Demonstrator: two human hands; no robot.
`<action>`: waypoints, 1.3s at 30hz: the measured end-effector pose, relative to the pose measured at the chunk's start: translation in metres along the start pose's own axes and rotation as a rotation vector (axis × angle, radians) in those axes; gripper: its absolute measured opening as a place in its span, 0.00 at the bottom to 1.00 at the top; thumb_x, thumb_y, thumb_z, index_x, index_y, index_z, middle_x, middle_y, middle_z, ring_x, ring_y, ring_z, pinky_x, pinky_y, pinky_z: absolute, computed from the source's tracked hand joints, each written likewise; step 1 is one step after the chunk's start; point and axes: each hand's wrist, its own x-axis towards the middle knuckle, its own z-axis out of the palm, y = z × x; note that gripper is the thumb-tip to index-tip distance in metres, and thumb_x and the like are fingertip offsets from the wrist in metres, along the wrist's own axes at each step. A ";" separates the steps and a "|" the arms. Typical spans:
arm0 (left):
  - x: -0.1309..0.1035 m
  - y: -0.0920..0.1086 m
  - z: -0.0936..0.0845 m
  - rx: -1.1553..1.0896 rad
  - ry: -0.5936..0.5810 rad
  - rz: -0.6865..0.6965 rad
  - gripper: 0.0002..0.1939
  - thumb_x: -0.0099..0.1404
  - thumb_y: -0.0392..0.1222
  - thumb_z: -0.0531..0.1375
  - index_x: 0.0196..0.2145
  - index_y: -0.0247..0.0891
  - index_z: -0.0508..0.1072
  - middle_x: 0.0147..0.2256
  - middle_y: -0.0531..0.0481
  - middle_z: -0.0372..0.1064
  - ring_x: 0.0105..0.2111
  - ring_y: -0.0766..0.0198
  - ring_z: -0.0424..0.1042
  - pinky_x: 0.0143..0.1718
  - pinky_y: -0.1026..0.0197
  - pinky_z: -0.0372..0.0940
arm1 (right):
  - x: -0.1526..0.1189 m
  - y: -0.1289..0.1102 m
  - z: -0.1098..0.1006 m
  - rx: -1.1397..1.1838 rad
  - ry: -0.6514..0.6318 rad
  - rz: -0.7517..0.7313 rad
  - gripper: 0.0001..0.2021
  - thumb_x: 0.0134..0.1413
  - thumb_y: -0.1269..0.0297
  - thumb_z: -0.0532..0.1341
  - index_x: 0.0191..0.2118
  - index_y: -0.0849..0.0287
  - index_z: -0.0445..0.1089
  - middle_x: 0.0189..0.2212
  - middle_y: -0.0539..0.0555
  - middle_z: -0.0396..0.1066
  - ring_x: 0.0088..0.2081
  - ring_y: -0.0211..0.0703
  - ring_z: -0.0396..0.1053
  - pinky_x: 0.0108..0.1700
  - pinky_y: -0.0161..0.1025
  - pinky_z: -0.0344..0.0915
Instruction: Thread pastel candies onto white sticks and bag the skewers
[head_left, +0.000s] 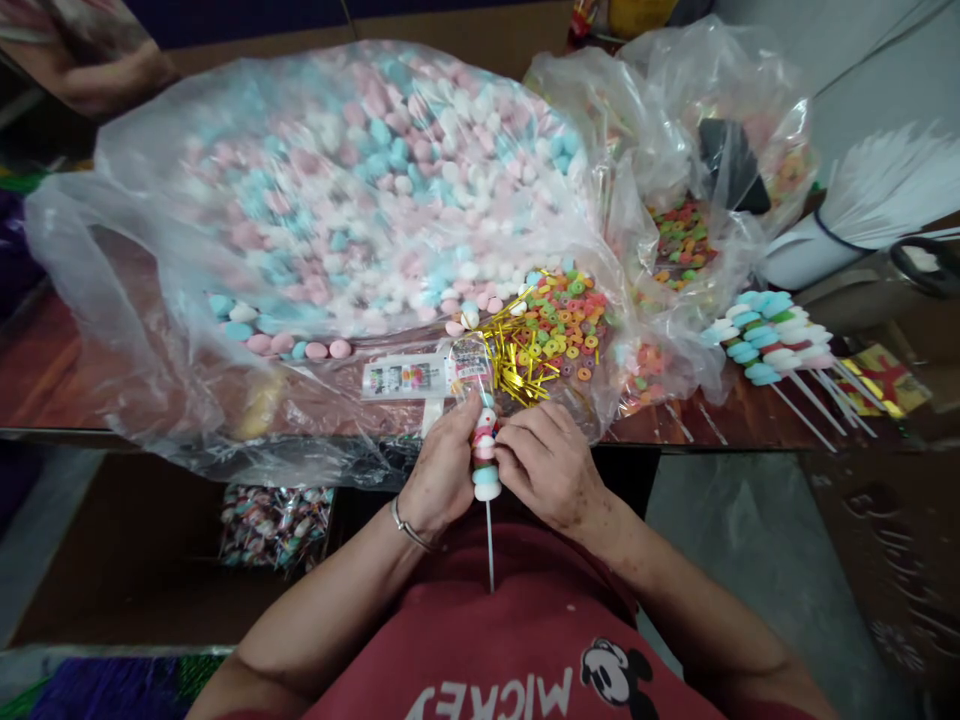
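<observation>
Left hand [444,465] and right hand [551,465], fingers pinching candy skewer [486,465] from both sides, likely to steady it.

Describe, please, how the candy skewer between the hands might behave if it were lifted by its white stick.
The candy skewer would probably feel top-heavy, as its pieces cluster above the thin, bare white stick. That stick looks fairly stiff, running straight below them. The rounded pieces might let the skewer roll if set down.

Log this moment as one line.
left hand: holding candy skewer; right hand: fingers at its side; nearby: candy bag, gold ties, ring candies
</observation>
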 end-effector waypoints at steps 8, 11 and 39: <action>-0.001 -0.004 -0.002 -0.014 0.011 -0.041 0.24 0.51 0.58 0.68 0.22 0.33 0.66 0.19 0.58 0.60 0.17 0.74 0.54 0.19 0.69 0.53 | -0.001 -0.006 0.006 -0.184 -0.009 -0.037 0.13 0.62 0.72 0.53 0.27 0.60 0.69 0.25 0.54 0.67 0.32 0.43 0.59 0.36 0.42 0.58; -0.001 -0.005 -0.002 0.016 -0.005 -0.002 0.22 0.54 0.56 0.66 0.24 0.33 0.68 0.21 0.57 0.62 0.19 0.74 0.56 0.22 0.68 0.55 | -0.001 -0.005 0.009 -0.170 0.012 0.005 0.14 0.61 0.73 0.52 0.25 0.60 0.67 0.24 0.54 0.66 0.31 0.43 0.58 0.35 0.42 0.58; 0.011 0.014 -0.007 -0.151 -0.206 -0.078 0.12 0.51 0.42 0.68 0.29 0.34 0.71 0.20 0.56 0.63 0.24 0.66 0.69 0.29 0.63 0.67 | -0.029 -0.009 0.011 0.279 0.150 0.130 0.03 0.59 0.68 0.56 0.39 0.59 0.66 0.34 0.56 0.68 0.38 0.43 0.67 0.38 0.41 0.67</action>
